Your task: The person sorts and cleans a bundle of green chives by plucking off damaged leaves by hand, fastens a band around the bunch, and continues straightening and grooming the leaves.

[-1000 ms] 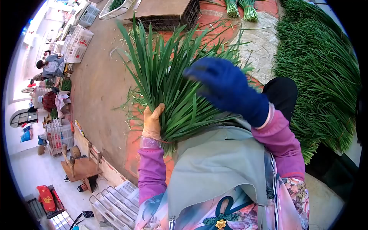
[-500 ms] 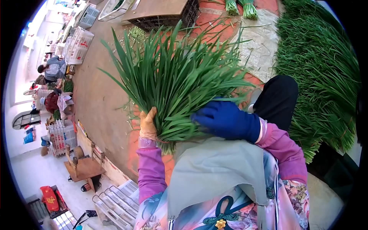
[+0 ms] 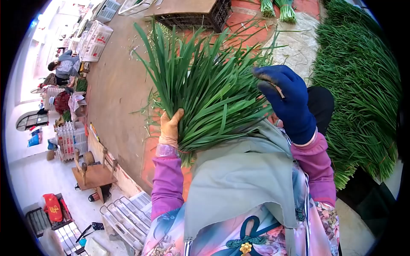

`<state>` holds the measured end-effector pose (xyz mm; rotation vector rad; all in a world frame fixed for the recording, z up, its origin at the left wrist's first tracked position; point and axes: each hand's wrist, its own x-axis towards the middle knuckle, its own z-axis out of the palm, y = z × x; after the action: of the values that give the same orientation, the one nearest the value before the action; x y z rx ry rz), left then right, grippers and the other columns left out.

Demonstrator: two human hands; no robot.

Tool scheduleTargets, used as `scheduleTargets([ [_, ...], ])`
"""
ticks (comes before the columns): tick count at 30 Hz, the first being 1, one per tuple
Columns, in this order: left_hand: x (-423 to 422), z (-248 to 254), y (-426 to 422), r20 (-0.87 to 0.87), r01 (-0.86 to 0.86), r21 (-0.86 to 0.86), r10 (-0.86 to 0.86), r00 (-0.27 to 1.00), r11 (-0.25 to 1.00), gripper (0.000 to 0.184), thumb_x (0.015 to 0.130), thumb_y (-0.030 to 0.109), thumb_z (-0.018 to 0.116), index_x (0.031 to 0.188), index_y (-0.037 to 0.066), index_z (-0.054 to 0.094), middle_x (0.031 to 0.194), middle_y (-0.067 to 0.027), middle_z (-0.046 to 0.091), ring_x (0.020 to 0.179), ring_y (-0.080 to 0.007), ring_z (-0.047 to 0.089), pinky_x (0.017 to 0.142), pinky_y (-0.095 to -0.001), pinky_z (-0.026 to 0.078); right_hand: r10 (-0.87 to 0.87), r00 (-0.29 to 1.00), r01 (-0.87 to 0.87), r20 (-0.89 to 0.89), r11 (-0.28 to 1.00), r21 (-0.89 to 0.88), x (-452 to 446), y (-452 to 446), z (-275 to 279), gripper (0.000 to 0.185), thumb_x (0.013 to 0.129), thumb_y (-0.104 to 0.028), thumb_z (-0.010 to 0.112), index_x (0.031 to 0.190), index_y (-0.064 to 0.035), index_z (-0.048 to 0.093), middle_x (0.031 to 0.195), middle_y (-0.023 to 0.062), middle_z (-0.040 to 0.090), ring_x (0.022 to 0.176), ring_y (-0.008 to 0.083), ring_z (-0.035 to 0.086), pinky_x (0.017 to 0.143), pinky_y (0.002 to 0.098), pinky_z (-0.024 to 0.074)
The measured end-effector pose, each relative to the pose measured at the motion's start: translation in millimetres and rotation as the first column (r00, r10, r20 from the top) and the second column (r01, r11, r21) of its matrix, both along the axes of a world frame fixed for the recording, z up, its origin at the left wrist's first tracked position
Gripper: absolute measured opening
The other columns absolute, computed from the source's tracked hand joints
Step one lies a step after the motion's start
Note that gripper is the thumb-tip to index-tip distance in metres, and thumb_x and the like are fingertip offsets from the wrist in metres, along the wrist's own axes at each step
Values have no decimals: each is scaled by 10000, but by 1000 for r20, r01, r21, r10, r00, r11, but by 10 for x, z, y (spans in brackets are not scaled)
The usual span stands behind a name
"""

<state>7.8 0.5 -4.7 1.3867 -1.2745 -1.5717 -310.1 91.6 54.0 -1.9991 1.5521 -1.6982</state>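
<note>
My left hand (image 3: 171, 127), in a tan glove, is closed round the lower part of a thick bunch of garlic chives (image 3: 213, 89). The long green leaves fan out upward and to the right, and a reddish band shows near the stem end. My right hand (image 3: 291, 102), in a dark blue glove, is raised beside the leaf tips on the right. Its fingers are curled toward the thumb, with a thin brownish strip showing between them that I cannot make out. A grey apron (image 3: 239, 183) covers my lap below the bunch.
A large heap of garlic chives (image 3: 354, 85) lies at the right. Tied bundles (image 3: 286, 12) sit at the top beside a board-topped black crate (image 3: 188, 8). At left are a small wooden stool (image 3: 96, 176), white baskets (image 3: 97, 42) and two people (image 3: 66, 66) farther off.
My right hand has lifted off the leaves and moved up and right, its fingers now curled. My left hand still grips the bunch, shifted slightly in view.
</note>
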Motion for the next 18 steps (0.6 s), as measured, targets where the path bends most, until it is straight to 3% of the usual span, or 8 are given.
scheduleTargets([
  [2,-66,18,31,26,-38,-39,39,999,999,241,781,67,624,997,-38,592,878,-50,630,748,-118,576,691,-244,471,77,995,-75,64,997,-35,53,-21,55,211,721,-111,672,919,-95,600,854,66,627,745,251,598,651,332,476],
  [7,-188,42,123,0,-40,-112,40,999,993,197,762,48,645,937,-36,614,857,-32,629,734,-92,555,683,-222,448,-59,993,49,-103,994,-100,71,-132,-119,254,711,-119,662,954,-118,592,864,72,606,776,259,587,662,350,467],
  [9,-169,71,143,65,0,-161,10,998,987,194,760,48,647,933,-34,617,854,-34,629,736,-93,556,686,-220,449,-74,987,80,-145,996,37,38,-133,-139,269,704,-96,634,968,-117,586,918,65,596,819,252,580,676,340,466],
  [10,-100,32,126,127,59,-148,-40,991,987,269,785,65,613,1039,-14,573,921,-41,613,781,-120,558,727,-254,462,-74,986,81,-147,996,38,34,-131,-171,269,704,-96,634,968,-117,586,918,65,596,819,252,580,676,340,466],
  [12,-95,47,152,96,26,-154,-11,995,988,236,772,48,622,994,-25,592,891,-36,620,760,-108,557,710,-239,455,-229,848,215,-478,973,-84,24,-130,-236,280,707,-87,605,984,-121,582,937,62,586,826,256,573,686,343,464],
  [15,-32,-7,112,33,0,-158,5,999,987,218,759,40,628,963,-35,604,870,-31,626,732,-99,554,687,-233,449,-134,937,147,-323,989,14,22,-84,-231,277,730,-90,577,1004,-126,578,904,58,589,826,255,569,696,346,461],
  [17,2,-33,101,56,-3,-162,12,998,987,223,759,57,630,960,-35,605,868,-33,627,721,-105,554,678,-239,451,-155,945,154,-288,988,-29,37,-6,-154,291,730,-96,574,1016,-147,578,828,48,588,717,246,578,588,348,462],
  [18,-7,-22,100,71,5,-180,8,997,984,225,760,70,630,957,-37,606,859,-32,628,722,-109,553,676,-243,451,-74,948,101,-309,992,74,46,51,-100,299,730,-105,574,1024,-159,575,781,41,574,642,239,567,524,348,442],
])
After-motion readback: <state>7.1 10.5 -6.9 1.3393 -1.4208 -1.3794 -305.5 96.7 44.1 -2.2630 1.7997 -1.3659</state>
